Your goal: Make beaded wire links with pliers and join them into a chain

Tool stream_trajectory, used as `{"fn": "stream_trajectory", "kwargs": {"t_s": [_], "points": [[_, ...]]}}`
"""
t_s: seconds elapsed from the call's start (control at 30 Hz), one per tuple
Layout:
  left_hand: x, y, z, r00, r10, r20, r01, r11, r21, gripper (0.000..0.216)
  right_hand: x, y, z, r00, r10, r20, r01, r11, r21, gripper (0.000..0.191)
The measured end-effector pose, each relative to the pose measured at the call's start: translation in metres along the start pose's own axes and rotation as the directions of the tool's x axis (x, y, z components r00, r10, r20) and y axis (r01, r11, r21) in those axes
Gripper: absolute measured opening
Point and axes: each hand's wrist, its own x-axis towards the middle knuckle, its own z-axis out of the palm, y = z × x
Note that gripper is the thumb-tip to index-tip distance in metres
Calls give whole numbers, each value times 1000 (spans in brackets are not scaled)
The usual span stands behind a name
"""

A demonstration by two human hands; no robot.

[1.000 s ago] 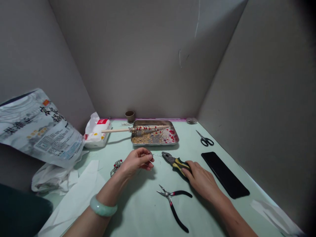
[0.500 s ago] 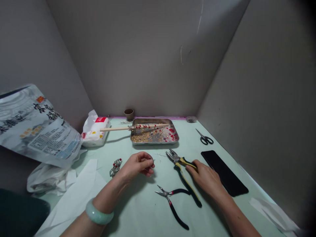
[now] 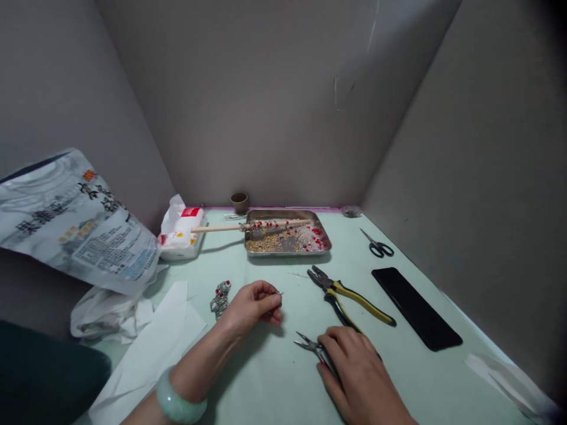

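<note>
Thumb and fingertips of my left hand (image 3: 261, 304) pinch a small piece of dark wirework (image 3: 280, 293), too small to make out fully. My right hand (image 3: 354, 369) is closed over the handles of small needle-nose pliers (image 3: 310, 345), which lie on the table with their jaws slightly apart, pointing left. Just beyond that hand rest larger combination pliers (image 3: 363, 302) with yellow and dark green handles, partly covered by my fingers. A silver wire piece with red beads (image 3: 220, 298) lies to the left of my left hand.
A metal tray (image 3: 287, 254) of gold, clear and red beads stands at the back, a wooden stick (image 3: 217, 228) across it. Scissors (image 3: 376, 243) and a black phone-like slab (image 3: 416, 307) lie right. Left are a tissue pack (image 3: 181, 233), a white pouch (image 3: 88, 224) and paper (image 3: 150, 348).
My right hand has left the combination pliers and come nearer, onto the needle-nose pliers. My left hand keeps its pinch on the wirework. The view has shifted slightly.
</note>
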Motion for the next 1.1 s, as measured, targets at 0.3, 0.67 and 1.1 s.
{"fn": "stream_trajectory", "kwargs": {"t_s": [0.3, 0.67, 1.1], "points": [[-28, 0, -21, 997, -47, -59, 39, 990, -132, 29, 37, -9, -2, 905, 316, 285, -425, 639, 641, 8], [-23, 4, -43, 990, 8, -140, -33, 984, -172, 31, 108, -51, 17, 756, -121, 643, -616, -461, 638, 29], [-14, 27, -31, 941, 143, -306, -161, 986, -34, 23, 113, -45, 8, 821, -169, 545, -565, -372, 737, 27]]}}
